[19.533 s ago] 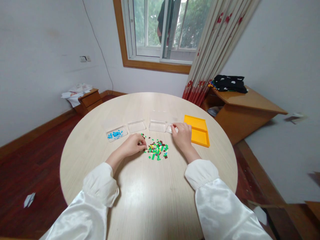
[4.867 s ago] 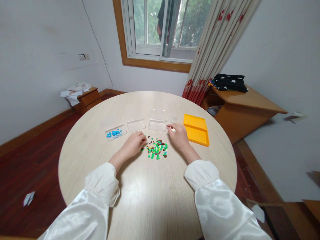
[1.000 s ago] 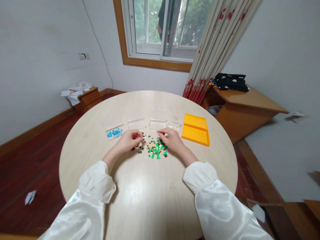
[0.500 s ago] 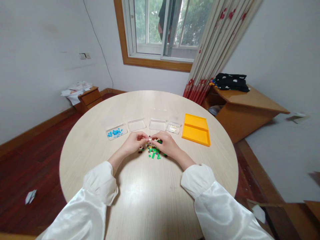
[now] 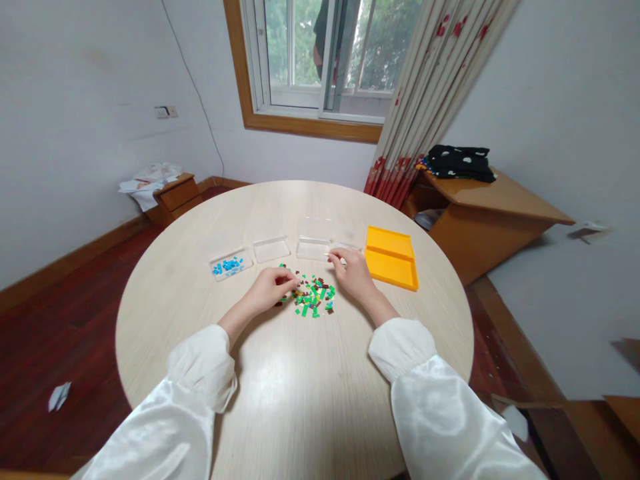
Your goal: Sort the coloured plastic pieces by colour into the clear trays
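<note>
A loose pile of small green, brown and yellow building bricks (image 5: 314,297) lies in the middle of the round table. At the pile's left edge is my left hand (image 5: 271,288), its thumb and fingers pinched together; whatever is between them is too small to make out. Farther forward and to the right, my right hand (image 5: 354,275) pinches a tiny pale brick (image 5: 327,253) between thumb and fingertips. It is beside a clear box (image 5: 313,249) and partly covers a smaller clear box (image 5: 346,246) behind it.
Blue bricks fill part of a clear box (image 5: 231,265) at the left, with another clear box (image 5: 271,249) beside it. An open yellow case (image 5: 391,259) stands at the right of the round table (image 5: 280,400). Beyond are a desk (image 5: 505,197) and a curtain (image 5: 425,100).
My right hand has moved away from my left, forward and to the right toward the small clear box, carrying a pale brick. My left hand has stayed nearly in place, and more of the pile shows.
</note>
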A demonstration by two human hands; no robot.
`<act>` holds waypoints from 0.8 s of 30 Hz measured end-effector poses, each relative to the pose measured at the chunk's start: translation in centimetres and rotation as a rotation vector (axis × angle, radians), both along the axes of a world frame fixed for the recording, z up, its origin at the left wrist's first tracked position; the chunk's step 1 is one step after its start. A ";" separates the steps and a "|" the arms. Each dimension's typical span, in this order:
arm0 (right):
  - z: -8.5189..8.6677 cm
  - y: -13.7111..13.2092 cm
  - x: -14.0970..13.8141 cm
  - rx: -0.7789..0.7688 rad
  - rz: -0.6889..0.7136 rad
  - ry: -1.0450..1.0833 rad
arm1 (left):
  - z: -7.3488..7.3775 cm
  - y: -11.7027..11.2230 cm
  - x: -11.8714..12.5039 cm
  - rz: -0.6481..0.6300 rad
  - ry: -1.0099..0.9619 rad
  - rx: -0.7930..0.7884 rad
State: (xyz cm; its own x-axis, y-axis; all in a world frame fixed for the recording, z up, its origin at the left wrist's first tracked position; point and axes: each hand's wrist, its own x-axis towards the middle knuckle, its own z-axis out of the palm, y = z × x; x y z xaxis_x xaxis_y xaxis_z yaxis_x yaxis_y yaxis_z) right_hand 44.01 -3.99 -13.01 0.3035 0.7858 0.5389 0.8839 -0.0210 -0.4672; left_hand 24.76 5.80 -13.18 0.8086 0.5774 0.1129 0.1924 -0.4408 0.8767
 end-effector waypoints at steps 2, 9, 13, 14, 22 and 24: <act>-0.2 -0.1 1.0 0.018 -0.103 0.005 | -0.1 -0.1 -0.1 -0.032 0.006 0.116; -0.8 -0.6 3.4 -0.013 -0.374 0.003 | -0.5 -1.0 -0.3 -0.168 0.046 0.411; -1.0 -0.7 3.8 -0.087 -0.464 0.003 | -0.5 -1.9 -0.1 -0.181 0.104 0.535; -1.0 -0.7 3.8 -0.100 -0.476 0.002 | -0.5 -2.2 0.0 -0.187 0.122 0.563; -1.0 -0.7 3.8 -0.167 -0.487 -0.001 | -0.3 -3.1 0.6 -0.228 0.218 0.692; -1.0 -0.7 3.8 -0.164 -0.484 0.002 | -0.3 -3.0 0.6 -0.220 0.214 0.700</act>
State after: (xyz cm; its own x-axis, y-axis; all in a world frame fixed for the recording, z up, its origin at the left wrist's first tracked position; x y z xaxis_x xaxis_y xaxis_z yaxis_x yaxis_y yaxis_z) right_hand 47.84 -4.66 -14.06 0.6542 0.6295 0.4193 0.7542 -0.5008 -0.4247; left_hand 25.33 2.77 -13.50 0.9422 0.2521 0.2208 0.1704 -0.9278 0.3320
